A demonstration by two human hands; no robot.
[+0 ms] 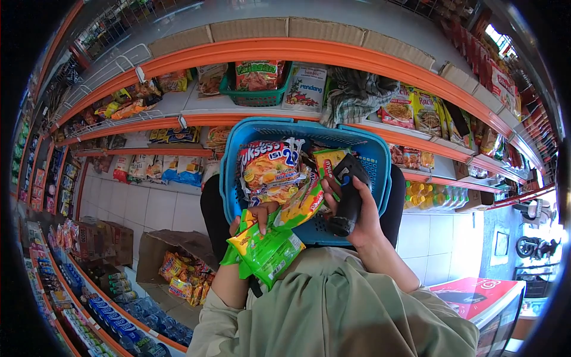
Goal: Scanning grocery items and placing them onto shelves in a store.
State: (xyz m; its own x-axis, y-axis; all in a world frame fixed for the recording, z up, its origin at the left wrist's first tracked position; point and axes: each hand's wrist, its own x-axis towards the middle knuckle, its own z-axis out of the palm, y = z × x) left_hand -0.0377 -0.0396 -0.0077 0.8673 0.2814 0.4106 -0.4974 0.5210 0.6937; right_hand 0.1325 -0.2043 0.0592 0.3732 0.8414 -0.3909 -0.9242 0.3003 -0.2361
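My left hand (262,215) grips green and yellow plastic food packets (272,250) over the near left rim of a blue plastic basket (227,169). My right hand (363,214) is closed around a black handheld barcode scanner (350,196), its head towards the far side of the basket. A yellow and green packet (303,207) stretches between the hands; its hold by the right fingers is unclear. Inside the basket lie instant noodle packs (270,167) on the left and a yellow packet (330,159) beside the scanner. The basket rests by my knees.
Orange-edged shelves (285,49) rise ahead, holding seasoning packets (397,109), a green basket (256,96) and a checked cloth (361,93). An open cardboard box (154,259) of snack packets stands at left on the tiled floor. Bottled drinks (116,319) line the lower left; a red-topped freezer (477,292) stands at lower right.
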